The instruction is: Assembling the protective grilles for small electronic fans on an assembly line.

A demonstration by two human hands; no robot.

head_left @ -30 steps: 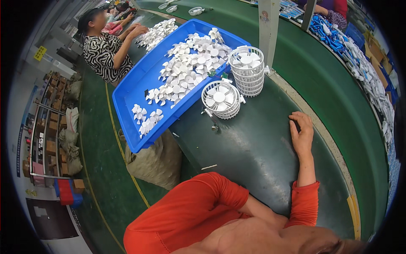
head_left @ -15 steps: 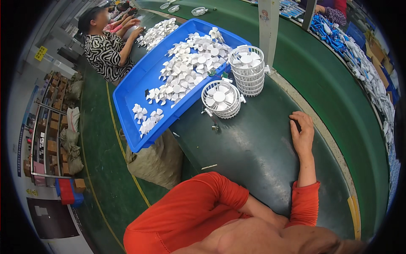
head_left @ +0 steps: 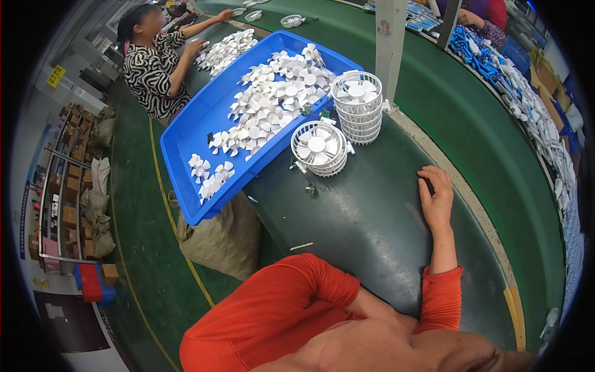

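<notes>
My right hand [head_left: 436, 193] lies palm down near the right edge of the dark green work surface [head_left: 365, 217], fingers loosely stretched and nothing held. My left forearm [head_left: 379, 305] crosses toward the right sleeve; its hand is out of sight. Farther off, a short stack of white round fan cages [head_left: 334, 162] holds a fan blade [head_left: 317, 144] in its top. Behind it rises a taller stack of similar cages [head_left: 359, 124], also with a blade on top. Wires and a small metal part [head_left: 309, 188] hang from the shorter stack, apart from my hand.
A blue tray [head_left: 180, 186] of white fan blades [head_left: 266, 99] stands left of the cages, above a bulging sack [head_left: 226, 242]. A pale post [head_left: 388, 49] rises beside a green belt [head_left: 489, 142]. A co-worker [head_left: 158, 68] sits far left; blue and white parts [head_left: 496, 68] pile up at right.
The co-worker at far left has stretched an arm toward the clear round parts on the belt. A small clear object now shows at lower right. My right hand stays resting; the view shifts slightly.
</notes>
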